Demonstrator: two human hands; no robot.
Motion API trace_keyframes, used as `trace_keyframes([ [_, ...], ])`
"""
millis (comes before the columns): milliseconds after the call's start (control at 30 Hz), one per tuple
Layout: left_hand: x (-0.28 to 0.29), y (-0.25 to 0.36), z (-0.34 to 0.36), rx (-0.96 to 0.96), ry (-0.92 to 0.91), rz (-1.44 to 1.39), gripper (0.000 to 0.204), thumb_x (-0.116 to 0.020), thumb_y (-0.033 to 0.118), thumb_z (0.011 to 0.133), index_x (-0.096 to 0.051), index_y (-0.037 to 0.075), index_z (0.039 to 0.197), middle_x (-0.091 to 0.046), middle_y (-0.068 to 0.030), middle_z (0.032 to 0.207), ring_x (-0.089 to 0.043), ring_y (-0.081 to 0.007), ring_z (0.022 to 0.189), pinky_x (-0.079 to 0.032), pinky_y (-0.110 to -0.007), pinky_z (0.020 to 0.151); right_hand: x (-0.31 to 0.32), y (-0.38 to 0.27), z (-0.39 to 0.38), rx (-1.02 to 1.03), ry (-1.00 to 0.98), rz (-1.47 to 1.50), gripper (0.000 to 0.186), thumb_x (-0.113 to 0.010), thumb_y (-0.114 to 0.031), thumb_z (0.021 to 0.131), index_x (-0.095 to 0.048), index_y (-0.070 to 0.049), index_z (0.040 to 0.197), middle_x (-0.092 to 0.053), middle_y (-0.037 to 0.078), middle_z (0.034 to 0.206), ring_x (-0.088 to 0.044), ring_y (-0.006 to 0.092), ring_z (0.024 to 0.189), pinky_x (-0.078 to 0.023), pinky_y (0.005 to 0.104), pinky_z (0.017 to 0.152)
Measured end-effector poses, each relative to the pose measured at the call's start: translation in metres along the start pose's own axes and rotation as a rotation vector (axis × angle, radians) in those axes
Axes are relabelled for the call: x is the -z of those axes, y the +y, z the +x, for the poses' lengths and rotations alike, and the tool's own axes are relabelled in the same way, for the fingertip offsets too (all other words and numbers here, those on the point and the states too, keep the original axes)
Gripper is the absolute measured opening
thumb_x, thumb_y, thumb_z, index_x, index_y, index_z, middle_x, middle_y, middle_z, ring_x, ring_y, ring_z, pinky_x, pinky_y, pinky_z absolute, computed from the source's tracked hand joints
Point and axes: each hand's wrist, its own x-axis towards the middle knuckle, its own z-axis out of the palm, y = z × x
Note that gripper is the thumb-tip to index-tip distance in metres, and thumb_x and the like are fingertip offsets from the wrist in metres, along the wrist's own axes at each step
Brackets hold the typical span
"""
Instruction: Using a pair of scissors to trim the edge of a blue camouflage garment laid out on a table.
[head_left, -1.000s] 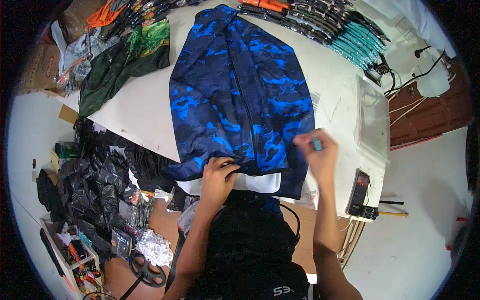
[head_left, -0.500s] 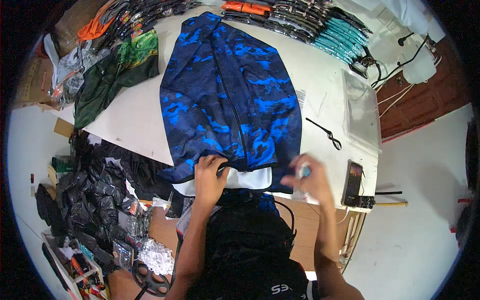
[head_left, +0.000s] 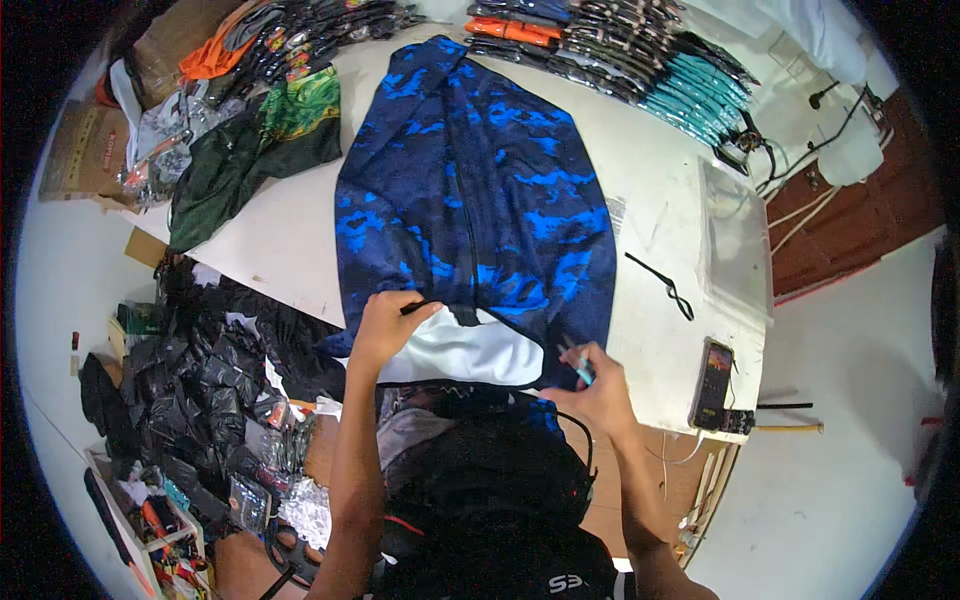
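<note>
A blue camouflage zip jacket lies front up on the white table, its collar at the far side. My left hand is closed on its bottom hem, which is lifted so that the white lining shows below the zip. At the jacket's lower right corner, my right hand is closed around small light-blue thread snips. Their thin tips point up and left, next to the dark hem. The palm side of both hands is partly hidden.
On the white table lie a black cord loop, a phone and clear plastic bags. Packed garments line the far edge. Green-and-black clothing rests at left; black plastic bags heap below it.
My left hand has moved left and raised the hem, so more white lining shows. My right hand has come down and closer to the jacket's corner. The whole view has shifted slightly.
</note>
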Motion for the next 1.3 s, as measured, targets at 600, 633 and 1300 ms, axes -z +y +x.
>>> trace_keyframes([
  [600, 0.043, -0.009, 0.032, 0.182, -0.344, -0.502, 0.044, -0.060, 0.029, 0.089, -0.054, 0.003, 0.054, -0.031, 0.0095, 0.052, -0.025, -0.0026, 0.051, -0.020, -0.025, 0.044, 0.053, 0.038, 0.032, -0.266, 0.599, 0.504, 0.018, -0.063, -0.005, 0.082, -0.047, -0.012, 0.083, -0.065, 0.003, 0.080, -0.036, -0.0016, 0.046, -0.020, 0.0167, 0.039],
  [633, 0.040, -0.007, 0.032, 0.183, -0.353, -0.491, 0.044, -0.060, 0.029, 0.089, -0.054, 0.004, 0.053, -0.029, 0.0093, 0.052, -0.024, -0.0029, 0.051, -0.019, -0.025, 0.044, 0.053, 0.027, 0.033, -0.286, 0.574, 0.484, 0.019, -0.067, -0.008, 0.079, -0.048, -0.011, 0.084, -0.065, 0.002, 0.081, -0.035, -0.0017, 0.047, -0.021, 0.0160, 0.040],
  [1300, 0.069, -0.026, -0.012, -0.035, -0.389, -0.560, 0.038, -0.061, -0.004, 0.080, -0.049, 0.005, 0.115, -0.060, -0.0037, 0.089, -0.051, -0.0086, 0.078, -0.044, -0.025, 0.071, 0.013, -0.075, 0.112, -0.091, 0.025, 0.460, 0.030, -0.071, 0.000, 0.073, -0.044, -0.012, 0.077, -0.066, 0.006, 0.077, -0.040, 0.0008, 0.044, -0.027, 0.0168, 0.037],
])
